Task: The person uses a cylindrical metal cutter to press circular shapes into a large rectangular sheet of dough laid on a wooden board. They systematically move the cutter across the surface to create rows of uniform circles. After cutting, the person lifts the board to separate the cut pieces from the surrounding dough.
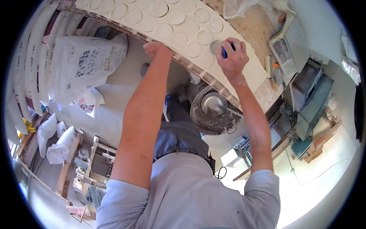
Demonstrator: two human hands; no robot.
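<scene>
White dough sheet (249,70) scored with round discs (193,49) covers the worktop (263,28). His right hand (231,57) grips what looks like a blue-handled round cutter (218,47) near its front edge; left hand (154,47) curls over that edge.

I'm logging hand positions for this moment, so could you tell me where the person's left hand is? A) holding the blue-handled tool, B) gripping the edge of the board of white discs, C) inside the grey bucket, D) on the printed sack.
B: the left hand rests on the near edge of the board of white discs, while the right hand holds the blue-handled tool.
</scene>
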